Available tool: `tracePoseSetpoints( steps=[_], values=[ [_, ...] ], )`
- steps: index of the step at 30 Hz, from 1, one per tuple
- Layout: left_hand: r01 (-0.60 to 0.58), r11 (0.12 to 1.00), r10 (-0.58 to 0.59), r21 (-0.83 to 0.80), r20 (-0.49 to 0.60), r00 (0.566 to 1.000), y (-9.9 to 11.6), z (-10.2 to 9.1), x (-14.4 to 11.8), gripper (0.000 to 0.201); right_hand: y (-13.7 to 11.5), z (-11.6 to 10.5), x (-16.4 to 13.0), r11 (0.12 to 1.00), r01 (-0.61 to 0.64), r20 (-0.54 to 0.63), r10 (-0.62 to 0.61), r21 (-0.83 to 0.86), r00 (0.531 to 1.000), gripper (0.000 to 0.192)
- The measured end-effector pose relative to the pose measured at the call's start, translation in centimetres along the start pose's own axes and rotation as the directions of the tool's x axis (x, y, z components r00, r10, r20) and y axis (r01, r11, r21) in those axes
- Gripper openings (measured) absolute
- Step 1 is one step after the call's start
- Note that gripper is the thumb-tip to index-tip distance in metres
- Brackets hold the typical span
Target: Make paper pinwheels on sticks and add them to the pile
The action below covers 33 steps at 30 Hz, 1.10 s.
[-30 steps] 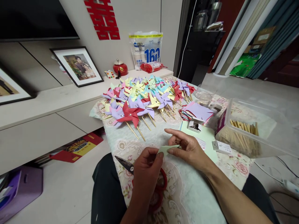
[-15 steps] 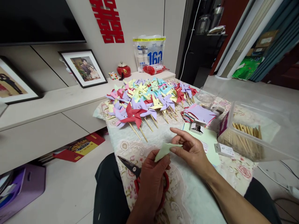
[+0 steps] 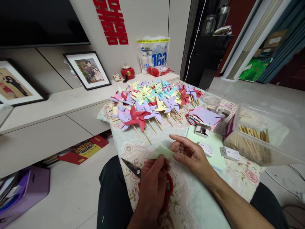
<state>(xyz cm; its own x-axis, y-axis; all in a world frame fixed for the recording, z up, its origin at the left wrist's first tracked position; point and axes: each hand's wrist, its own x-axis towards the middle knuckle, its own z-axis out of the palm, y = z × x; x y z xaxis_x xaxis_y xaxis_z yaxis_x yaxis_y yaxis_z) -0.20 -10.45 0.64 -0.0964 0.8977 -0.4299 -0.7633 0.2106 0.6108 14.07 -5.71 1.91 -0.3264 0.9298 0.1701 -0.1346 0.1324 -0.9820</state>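
Note:
A small folded piece of light green paper (image 3: pixel 163 152) is pinched in my left hand (image 3: pixel 154 178), its thumb lying over the lower edge. My right hand (image 3: pixel 190 156) has its thumb and curled fingers at the right corner of the paper, with the index finger stretched out above. Scissors with red handles (image 3: pixel 131 166) lie on the tablecloth under my left hand, blades pointing up and left; my hand and wrist cover much of the handles. Beyond my hands lies a large heap of paper pinwheels on wooden sticks (image 3: pixel 137 118), in red, purple, yellow and blue.
Right of my hands are light green sheets (image 3: pixel 215 144), an opened small box (image 3: pixel 202 130), other small white boxes (image 3: pixel 230 153) and a stack of coloured paper squares (image 3: pixel 206 116). A clear bin (image 3: pixel 247 151) holds wooden sticks. A cabinet (image 3: pixel 78 98) runs along the wall.
The green paper has turned from a steep tilt to lying more level. My left hand has rotated with it, and my right hand has moved slightly left.

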Motion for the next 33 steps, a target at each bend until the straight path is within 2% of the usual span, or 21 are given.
tracePoseSetpoints(
  steps=[2,4,7,10,14,18,22,25,28,30,33],
  values=[
    [-0.021,1.000,0.020,-0.015,-0.035,0.999,1.0,-0.4,-0.1,0.016,0.2,0.0,0.1,0.997,-0.046,0.002,0.046,-0.057,0.999,0.039],
    [-0.033,0.999,0.031,-0.021,-0.055,0.998,2.1,-1.0,-0.4,0.021,0.4,0.4,-0.1,0.974,-0.066,0.039,0.076,-0.216,0.996,0.030],
    [-0.027,0.999,0.026,-0.022,-0.036,0.999,3.4,-1.9,-1.0,0.028,0.5,1.9,-0.9,0.854,0.054,0.221,0.072,-0.518,0.973,0.020],
    [0.004,1.000,-0.004,0.013,0.013,1.000,4.2,-2.8,-1.6,0.030,0.2,4.1,-2.3,0.730,0.160,0.382,0.148,-0.664,0.912,0.020],
    [-0.012,0.999,0.009,0.038,0.090,0.996,4.8,-4.0,-1.7,0.029,-0.3,6.5,-3.7,0.598,0.111,0.348,0.297,-0.794,0.889,0.046],
    [0.004,1.000,-0.003,-0.012,0.138,0.990,4.9,-4.9,-1.3,0.030,-0.3,6.9,-4.7,0.541,0.119,0.317,0.291,-0.833,0.903,0.047],
    [0.045,0.997,-0.034,-0.064,0.167,0.985,4.5,-5.8,-0.8,0.030,0.3,5.5,-6.6,0.506,0.171,0.295,0.175,-0.846,0.939,0.058],
    [0.067,0.989,-0.042,-0.133,0.184,0.982,3.9,-6.2,-0.4,0.028,0.1,3.7,-8.4,0.508,0.143,0.264,0.173,-0.849,0.949,0.063],
    [0.066,0.974,-0.023,-0.216,0.197,0.980,3.4,-6.2,0.0,0.028,-1.2,1.4,-10.0,0.513,0.020,0.152,0.216,-0.858,0.964,0.054],
    [0.070,0.969,-0.018,-0.238,0.216,0.976,3.3,-6.2,0.1,0.028,-2.0,-0.4,-11.2,0.538,-0.126,0.035,0.279,-0.834,0.960,0.045],
    [0.091,0.963,-0.026,-0.253,0.248,0.968,3.2,-6.1,0.1,0.028,-2.2,-3.3,-13.6,0.657,-0.213,-0.043,0.266,-0.723,0.963,0.039]
  ],
)
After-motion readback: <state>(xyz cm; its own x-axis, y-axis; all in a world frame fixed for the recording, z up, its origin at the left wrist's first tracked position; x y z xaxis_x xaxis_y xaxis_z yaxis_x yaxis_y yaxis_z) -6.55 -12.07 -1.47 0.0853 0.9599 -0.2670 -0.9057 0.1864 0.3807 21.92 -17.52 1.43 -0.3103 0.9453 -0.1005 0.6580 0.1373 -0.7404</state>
